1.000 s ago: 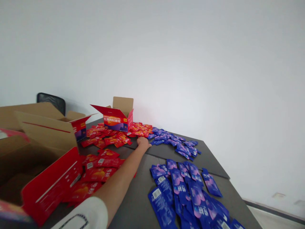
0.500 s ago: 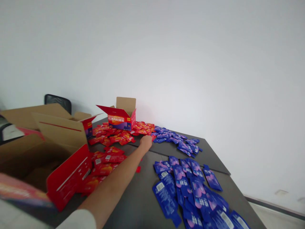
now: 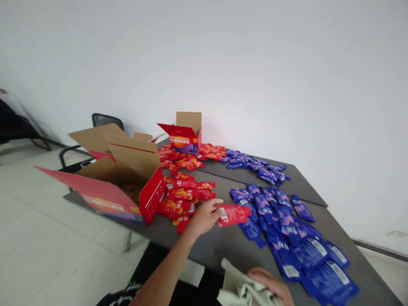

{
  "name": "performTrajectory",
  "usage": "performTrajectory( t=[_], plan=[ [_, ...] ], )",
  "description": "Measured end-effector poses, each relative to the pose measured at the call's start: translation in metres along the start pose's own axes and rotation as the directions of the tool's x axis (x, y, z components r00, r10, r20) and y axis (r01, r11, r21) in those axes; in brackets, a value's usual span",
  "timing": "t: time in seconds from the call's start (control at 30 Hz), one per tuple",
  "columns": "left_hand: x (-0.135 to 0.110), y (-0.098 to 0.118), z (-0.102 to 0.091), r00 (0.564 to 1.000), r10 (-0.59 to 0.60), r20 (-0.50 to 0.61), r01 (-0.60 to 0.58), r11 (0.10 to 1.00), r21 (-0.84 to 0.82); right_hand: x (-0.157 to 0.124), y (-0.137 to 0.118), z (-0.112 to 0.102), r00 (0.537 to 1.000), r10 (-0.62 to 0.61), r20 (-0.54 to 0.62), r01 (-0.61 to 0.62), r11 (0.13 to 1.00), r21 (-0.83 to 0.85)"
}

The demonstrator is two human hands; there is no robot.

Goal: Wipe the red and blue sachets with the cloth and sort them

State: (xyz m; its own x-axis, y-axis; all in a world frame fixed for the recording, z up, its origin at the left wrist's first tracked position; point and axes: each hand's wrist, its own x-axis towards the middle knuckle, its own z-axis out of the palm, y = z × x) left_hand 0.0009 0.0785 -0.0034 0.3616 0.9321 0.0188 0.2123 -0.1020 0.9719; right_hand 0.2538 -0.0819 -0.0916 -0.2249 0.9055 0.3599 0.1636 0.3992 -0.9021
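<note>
My left hand (image 3: 206, 217) is above the middle of the dark table, its thumb and fingers closed on one end of a red pouch (image 3: 235, 214) with a barcode. The pouch's spout end points right, overlapping the nearest blue pouches (image 3: 250, 229). Just left of this hand lies a pile of red pouches (image 3: 178, 193). At the bottom edge, my right hand (image 3: 270, 282) grips a crumpled pale beige cloth item (image 3: 244, 289), perhaps a bag. Its fingers are partly hidden by the cloth.
An open red carton (image 3: 153, 195) stands at the table's left edge. Another open carton (image 3: 183, 142) is farther back among red pouches (image 3: 213, 151). Blue pouches (image 3: 293, 221) spread over the right side of the table (image 3: 219, 250). A black chair (image 3: 107, 121) stands behind the cartons.
My left hand has drawn back from the far pouches and now shows a red pouch in its fingers. My right hand and the beige cloth have come into view as the camera tilted down and left.
</note>
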Motion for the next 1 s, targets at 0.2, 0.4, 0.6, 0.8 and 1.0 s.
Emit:
performTrajectory(
  t=[0.2, 0.4, 0.6, 0.8, 1.0],
  plan=[
    [-0.055, -0.041, 0.001, 0.996, -0.064, -0.065, 0.039, 0.943, -0.331, 0.007, -0.031, 0.01, 0.999, 0.001, -0.051, -0.004, 0.998, -0.066],
    [-0.082, -0.059, -0.005, 0.986, -0.091, -0.139, 0.068, 0.984, -0.164, 0.006, -0.054, 0.018, 0.986, 0.102, -0.129, -0.118, 0.985, -0.125],
    [-0.107, -0.056, -0.018, 0.977, 0.183, -0.108, -0.14, 0.938, 0.318, 0.004, -0.053, 0.02, 0.986, 0.071, -0.15, -0.086, 0.991, -0.099],
    [-0.135, -0.041, -0.009, 0.875, 0.484, 0.002, -0.325, 0.584, 0.744, 0.006, -0.056, 0.021, 0.99, 0.065, -0.125, -0.07, 0.997, -0.04],
    [-0.12, -0.042, 0.006, 0.827, 0.503, 0.25, -0.512, 0.493, 0.703, 0.005, -0.054, 0.026, 0.952, 0.149, -0.267, -0.177, 0.981, -0.083]
  ],
)
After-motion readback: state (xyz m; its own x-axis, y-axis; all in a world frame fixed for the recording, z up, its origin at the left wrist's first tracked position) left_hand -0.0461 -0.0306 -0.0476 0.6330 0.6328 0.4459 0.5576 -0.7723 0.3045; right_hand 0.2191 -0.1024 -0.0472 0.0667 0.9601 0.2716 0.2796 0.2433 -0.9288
